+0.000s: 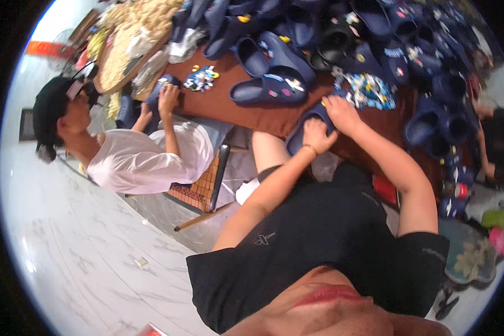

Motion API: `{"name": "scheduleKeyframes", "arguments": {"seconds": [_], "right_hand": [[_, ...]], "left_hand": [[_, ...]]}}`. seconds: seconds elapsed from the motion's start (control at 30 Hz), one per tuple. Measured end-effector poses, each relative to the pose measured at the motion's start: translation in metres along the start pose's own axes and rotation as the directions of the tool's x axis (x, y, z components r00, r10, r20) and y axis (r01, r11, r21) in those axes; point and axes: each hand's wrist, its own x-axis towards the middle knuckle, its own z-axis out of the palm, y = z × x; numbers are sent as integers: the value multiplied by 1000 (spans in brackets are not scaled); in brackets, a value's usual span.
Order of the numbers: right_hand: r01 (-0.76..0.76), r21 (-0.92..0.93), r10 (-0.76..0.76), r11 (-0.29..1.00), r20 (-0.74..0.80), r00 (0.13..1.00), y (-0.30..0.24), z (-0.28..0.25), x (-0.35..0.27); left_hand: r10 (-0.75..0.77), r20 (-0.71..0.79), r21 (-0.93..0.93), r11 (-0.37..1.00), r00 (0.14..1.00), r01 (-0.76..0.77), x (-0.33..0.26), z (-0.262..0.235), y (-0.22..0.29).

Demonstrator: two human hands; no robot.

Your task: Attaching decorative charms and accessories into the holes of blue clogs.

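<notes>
A dark blue clog (pixel 297 135) lies at the table's near edge, above my lap. My left hand (pixel 317 135), with a bracelet at its wrist, reaches into the clog's opening, and its fingertips are hidden there. Over the toe end curls my right hand (pixel 341 114), gripping the clog from above; a small yellow piece shows by its fingers. Just beyond that hand is a heap of small white, blue and yellow shoe charms (pixel 371 93). A pair of blue clogs with charms on them (pixel 270 89) rests on the brown tablecloth (pixel 221 110) to the left.
Many blue clogs (pixel 375 17) are piled along the far side. At left, a co-worker in a white shirt (pixel 151 154) handles another clog beside a smaller charm pile (pixel 201 78). A stool (pixel 199 187) stands between us. Another person (pixel 497 140) is at the right edge.
</notes>
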Motion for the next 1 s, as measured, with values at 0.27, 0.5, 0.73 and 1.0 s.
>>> {"name": "scheduleKeyframes", "arguments": {"seconds": [0.27,0.5,0.73,1.0], "right_hand": [[-274,200,198,941,334,922,10,-5,40],[-248,446,-33,860,533,845,26,-8,66],[-283,455,69,844,433,899,52,16,63],[-761,407,209,505,798,565,55,-7,67]], "left_hand": [[-85,82,-46,995,993,89,-5,-2,2],[-91,11,-91,992,996,92,-10,-3,4],[-117,120,16,993,986,116,-1,-11,3],[-28,-40,-21,999,999,27,2,5,-9]]}}
